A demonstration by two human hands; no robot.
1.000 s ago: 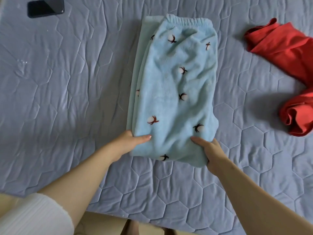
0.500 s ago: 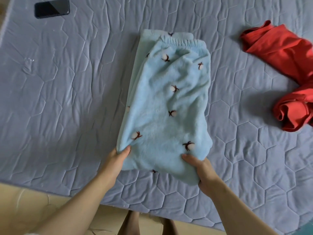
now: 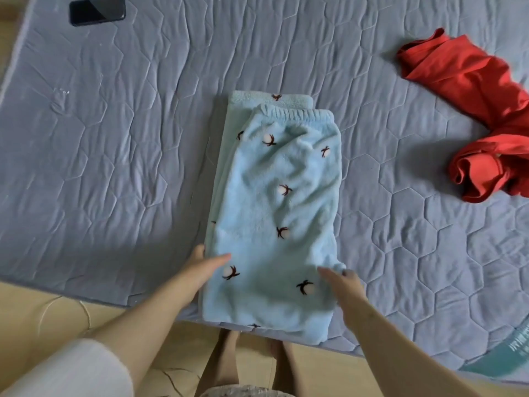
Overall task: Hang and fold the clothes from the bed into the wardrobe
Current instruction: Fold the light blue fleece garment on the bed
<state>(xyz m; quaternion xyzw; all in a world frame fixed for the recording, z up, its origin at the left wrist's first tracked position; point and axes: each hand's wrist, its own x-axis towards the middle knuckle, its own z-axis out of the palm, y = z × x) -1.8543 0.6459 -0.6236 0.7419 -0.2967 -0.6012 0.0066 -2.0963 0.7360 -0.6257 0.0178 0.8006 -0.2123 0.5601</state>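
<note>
Where the folded light-blue printed fleece trousers (image 3: pixel 274 213) overhang the near edge of the grey-blue quilted bed (image 3: pixel 114 138), the left hand (image 3: pixel 200 270) and right hand (image 3: pixel 346 285) pinch their sides, thumbs on top, other fingers mostly hidden underneath. A crumpled red garment (image 3: pixel 458 81) on the bed's right runs out of view.

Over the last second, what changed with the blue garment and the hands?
The left hand and right hand, still gripping its near corners, dragged the folded blue garment toward the person; its near end now reaches the bed edge. The red garment and phone stayed put.
</note>
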